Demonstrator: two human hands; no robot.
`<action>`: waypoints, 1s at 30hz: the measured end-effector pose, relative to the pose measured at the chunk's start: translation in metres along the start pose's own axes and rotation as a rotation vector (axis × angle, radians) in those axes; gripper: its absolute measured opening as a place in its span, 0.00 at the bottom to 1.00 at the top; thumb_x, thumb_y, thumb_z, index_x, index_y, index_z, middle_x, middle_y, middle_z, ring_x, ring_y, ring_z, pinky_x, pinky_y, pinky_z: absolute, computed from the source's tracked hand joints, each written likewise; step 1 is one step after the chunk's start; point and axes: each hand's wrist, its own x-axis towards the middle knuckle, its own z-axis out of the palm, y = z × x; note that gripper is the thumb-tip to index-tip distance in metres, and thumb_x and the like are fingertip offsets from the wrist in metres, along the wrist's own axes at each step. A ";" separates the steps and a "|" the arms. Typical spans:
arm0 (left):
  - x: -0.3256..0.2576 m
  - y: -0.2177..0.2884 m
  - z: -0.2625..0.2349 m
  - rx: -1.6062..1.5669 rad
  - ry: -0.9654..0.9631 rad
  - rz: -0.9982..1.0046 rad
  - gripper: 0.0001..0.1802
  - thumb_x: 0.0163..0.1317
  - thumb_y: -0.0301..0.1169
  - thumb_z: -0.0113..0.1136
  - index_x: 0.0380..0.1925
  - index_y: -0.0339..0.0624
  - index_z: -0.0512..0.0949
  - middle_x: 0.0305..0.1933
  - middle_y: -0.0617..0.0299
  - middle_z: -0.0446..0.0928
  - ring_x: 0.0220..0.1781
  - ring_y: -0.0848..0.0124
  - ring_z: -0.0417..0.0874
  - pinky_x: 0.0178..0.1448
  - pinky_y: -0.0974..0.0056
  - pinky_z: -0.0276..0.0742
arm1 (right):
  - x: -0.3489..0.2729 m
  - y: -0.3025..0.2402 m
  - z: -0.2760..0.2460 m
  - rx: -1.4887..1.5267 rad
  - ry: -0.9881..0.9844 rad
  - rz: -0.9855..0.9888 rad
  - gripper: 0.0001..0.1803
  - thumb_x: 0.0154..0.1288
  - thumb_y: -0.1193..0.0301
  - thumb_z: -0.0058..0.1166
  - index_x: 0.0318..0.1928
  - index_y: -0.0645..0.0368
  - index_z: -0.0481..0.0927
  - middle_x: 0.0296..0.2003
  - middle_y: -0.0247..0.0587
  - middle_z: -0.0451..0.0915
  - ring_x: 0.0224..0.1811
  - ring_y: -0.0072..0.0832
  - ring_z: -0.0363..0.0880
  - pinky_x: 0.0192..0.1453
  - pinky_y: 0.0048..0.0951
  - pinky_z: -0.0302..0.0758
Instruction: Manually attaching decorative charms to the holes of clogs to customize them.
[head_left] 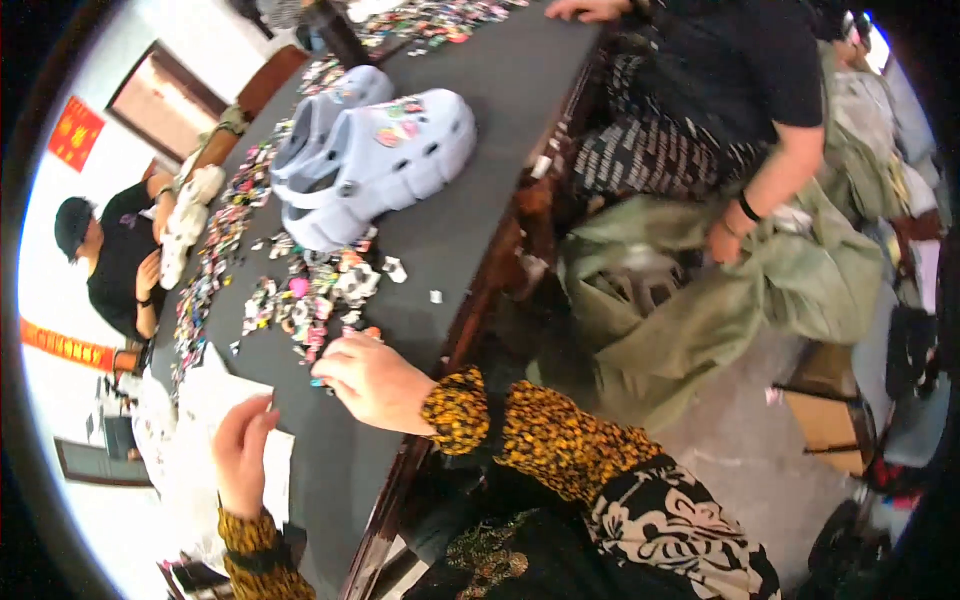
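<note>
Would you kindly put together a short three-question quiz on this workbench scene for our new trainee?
1. True or false: the right hand rests on the pile of small colourful charms.
2. What does the left hand touch? A) a clog B) the white sheet C) a green bag
3. Fill in: the two pale blue clogs stand on the dark ____.

Key
1. True: its fingertips are at the near edge of the pile.
2. B: the fingers lie on the sheet's edge.
3. Table: the clogs sit side by side beyond the pile, with charms on their tops.
</note>
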 end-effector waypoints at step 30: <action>-0.135 -0.069 0.061 0.392 0.160 0.100 0.12 0.59 0.18 0.46 0.43 0.31 0.71 0.57 0.47 0.69 0.58 0.53 0.70 0.63 0.55 0.62 | -0.162 0.108 -0.218 -0.510 0.528 0.440 0.11 0.60 0.80 0.47 0.42 0.60 0.80 0.39 0.45 0.80 0.40 0.36 0.79 0.47 0.31 0.74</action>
